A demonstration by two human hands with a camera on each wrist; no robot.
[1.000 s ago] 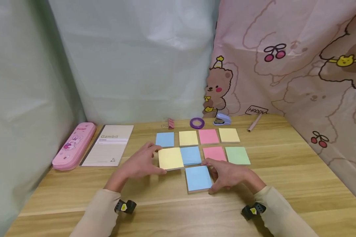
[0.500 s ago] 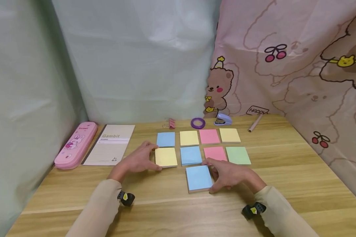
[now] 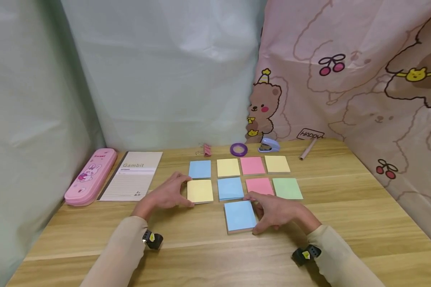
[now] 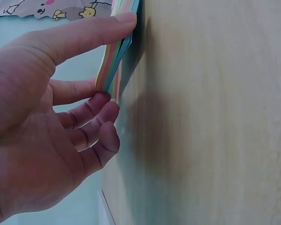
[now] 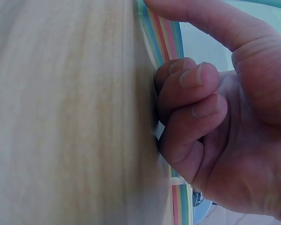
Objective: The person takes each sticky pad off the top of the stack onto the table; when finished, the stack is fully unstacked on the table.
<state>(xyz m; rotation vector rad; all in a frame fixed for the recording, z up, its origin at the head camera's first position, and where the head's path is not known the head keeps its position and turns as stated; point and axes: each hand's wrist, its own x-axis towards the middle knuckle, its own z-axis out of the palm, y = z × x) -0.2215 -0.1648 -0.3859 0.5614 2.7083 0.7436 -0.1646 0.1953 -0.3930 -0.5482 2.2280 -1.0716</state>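
Observation:
My left hand (image 3: pixel 168 194) pinches a yellow-topped sticky note pad (image 3: pixel 200 191) between thumb and fingers at its near and far edges. In the left wrist view its striped side (image 4: pixel 110 65) shows between thumb and index finger; whether its whole base touches the table cannot be told. My right hand (image 3: pixel 278 210) grips a blue-topped sticky note pad (image 3: pixel 240 216) by its right side, nearest me. Its layered coloured edge (image 5: pixel 166 37) appears by the thumb in the right wrist view, with the other fingers curled beside it. Between and behind the hands lies another blue pad (image 3: pixel 231 188).
Further sticky note pads stand in two rows: blue (image 3: pixel 200 169), yellow (image 3: pixel 228 167), pink (image 3: pixel 252 165), yellow (image 3: pixel 277 164), pink (image 3: pixel 259 186), green (image 3: pixel 287 188). Behind are a binder clip (image 3: pixel 207 150), purple tape (image 3: pixel 238 149), stapler (image 3: pixel 269 145) and pen (image 3: pixel 308 148). Notebook (image 3: pixel 131 177) and pencil case (image 3: pixel 91 176) lie left.
My left hand has shifted the yellow pad a little to the left, which opens a gap beside the blue pad in that row. The right hand and its blue pad have stayed put.

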